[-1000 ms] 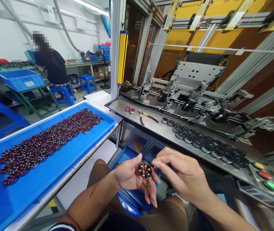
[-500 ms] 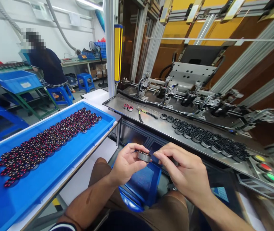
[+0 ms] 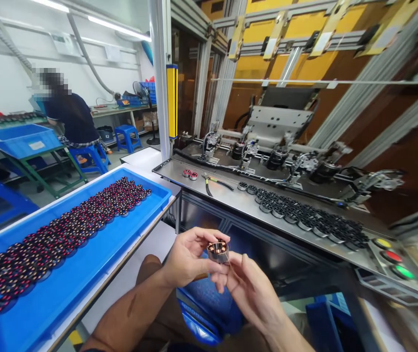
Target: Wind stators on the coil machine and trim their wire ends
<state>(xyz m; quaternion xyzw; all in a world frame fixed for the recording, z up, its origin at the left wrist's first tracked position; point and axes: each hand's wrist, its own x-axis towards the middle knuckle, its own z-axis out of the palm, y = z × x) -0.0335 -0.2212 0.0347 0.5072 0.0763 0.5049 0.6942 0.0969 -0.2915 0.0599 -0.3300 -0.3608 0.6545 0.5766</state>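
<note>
My left hand (image 3: pixel 190 256) is closed around a motor stator (image 3: pixel 218 251), a metal ring with copper windings inside, gripping it between thumb and fingers. The ring's open face tilts up toward me. From below and the right, my right hand (image 3: pixel 247 288) meets the stator with curled fingers against its lower edge. A thin copper-coloured wire (image 3: pixel 230 265) seems to hang from the ring by the right fingers; its end is hard to make out. Many dark stators with red and copper parts (image 3: pixel 73 222) fill the middle of a blue tray (image 3: pixel 121 242) at left.
On the metal bench (image 3: pixel 227 198) lie cutting pliers (image 3: pixel 209 183), two red-marked stators (image 3: pixel 190 174) and rows of black stators (image 3: pixel 304 212). Machine fixtures (image 3: pixel 278 154) stand behind. Lit buttons (image 3: pixel 392 256) are at right. A co-worker (image 3: pixel 71 117) sits at the far left.
The right hand has moved left and turned palm up, from pulling beside the stator to touching its underside. The stator has tilted to show its inside. The view has shifted upward.
</note>
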